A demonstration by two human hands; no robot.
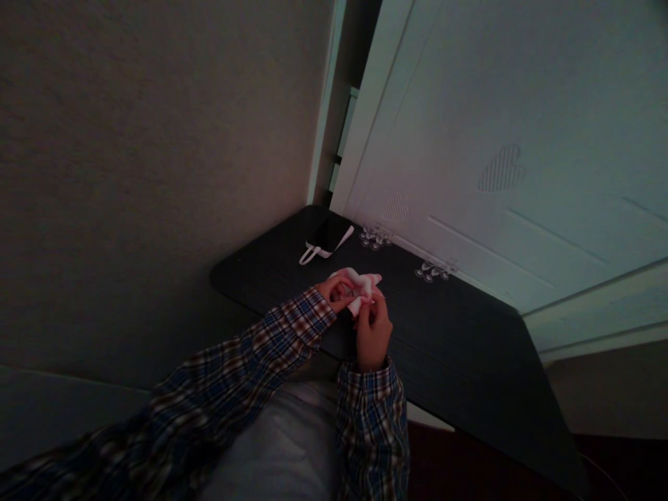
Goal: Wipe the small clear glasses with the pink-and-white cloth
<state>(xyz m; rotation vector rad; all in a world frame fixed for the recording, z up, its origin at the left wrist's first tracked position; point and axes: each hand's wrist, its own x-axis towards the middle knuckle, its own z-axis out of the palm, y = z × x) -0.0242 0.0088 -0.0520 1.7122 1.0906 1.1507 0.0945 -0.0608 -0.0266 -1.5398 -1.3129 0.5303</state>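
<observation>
Between my hands, just above the near part of a dark table (459,348), is a small piece of pink and white cloth (359,280), bunched up with an opening in its middle. My left hand (337,291) grips its left side, fingers curled around the edge. My right hand (374,330) pinches its near right side between thumb and fingers. Folds and fingers hide part of the cloth, and its exact kind cannot be made out in the dim light.
A dark-screened phone (327,235) in a white case with a strap loop lies at the table's far left. Two clusters of small clear clips or hooks (376,236) lie along the back edge, by a white door panel (470,139) with heart patterns. A wall (182,139) borders the left.
</observation>
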